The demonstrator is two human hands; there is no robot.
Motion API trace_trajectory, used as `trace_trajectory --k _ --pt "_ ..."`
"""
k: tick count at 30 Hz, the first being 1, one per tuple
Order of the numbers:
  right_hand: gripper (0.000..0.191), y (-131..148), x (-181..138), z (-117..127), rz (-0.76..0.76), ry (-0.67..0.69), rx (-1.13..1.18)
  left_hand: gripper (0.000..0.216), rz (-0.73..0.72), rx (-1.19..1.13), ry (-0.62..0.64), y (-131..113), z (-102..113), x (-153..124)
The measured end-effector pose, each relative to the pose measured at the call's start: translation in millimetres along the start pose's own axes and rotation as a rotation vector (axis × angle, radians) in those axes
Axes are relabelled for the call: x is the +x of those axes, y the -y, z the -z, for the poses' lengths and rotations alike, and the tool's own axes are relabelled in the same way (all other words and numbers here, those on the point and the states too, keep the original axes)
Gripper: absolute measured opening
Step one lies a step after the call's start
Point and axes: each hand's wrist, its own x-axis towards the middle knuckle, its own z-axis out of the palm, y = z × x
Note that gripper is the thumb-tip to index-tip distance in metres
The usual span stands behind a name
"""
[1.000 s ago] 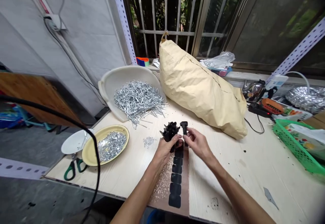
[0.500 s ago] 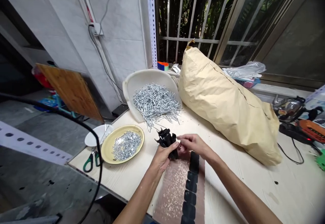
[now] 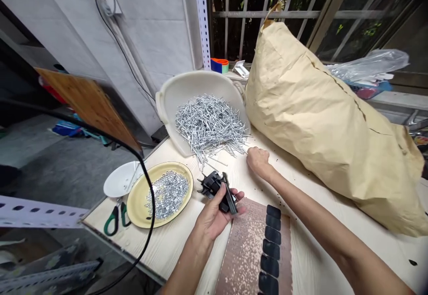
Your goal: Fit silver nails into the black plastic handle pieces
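My left hand [image 3: 214, 212] is closed around a bunch of black plastic pieces [image 3: 216, 190], held just above the light wooden table [image 3: 174, 241]. My right hand [image 3: 258, 161] reaches forward to the edge of a heap of silver nails [image 3: 209, 125] spilling from a tipped cream basin [image 3: 187, 92]. Its fingers are curled in a pinch at the nails; what they hold is hidden. A brown board [image 3: 244, 255] with a row of black pads [image 3: 269, 250] lies in front of me.
A yellow plate [image 3: 137, 205] of small silver bits sits left, beside a white dish [image 3: 118, 183] and green-handled scissors [image 3: 112, 219]. A big tan paper sack [image 3: 327, 121] fills the right. A black cable [image 3: 147, 197] hangs at left. The table edge runs along the left.
My right hand left the black pieces and moved forward to the nail heap. My left hand stayed with the black pieces. The view shifted closer and to the left.
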Motion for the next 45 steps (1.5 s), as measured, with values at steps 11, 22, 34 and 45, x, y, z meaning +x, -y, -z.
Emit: trace_trajectory --k 11,22,34,45 --pt "0.028 -30.6 -146.8 31.5 0.114 -0.431 0.891 0.034 -0.322 0.014 -0.016 26.4 -41.6 0.5" --pt "0.02 -3.8 -191.7 -2.2 0.118 -0.554 1.127 0.042 -0.342 0.277 0.201 51.0 -48.1 -29.7" --pt "0.026 -73.8 -177.2 132.1 0.704 -0.495 0.277 0.026 -0.596 0.794 -0.009 19.5 -11.3 -24.5" --pt "0.02 -42.2 -170.3 148.0 0.907 -0.034 0.153 0.014 -0.838 0.943 0.181 20.6 -7.7 -27.4"
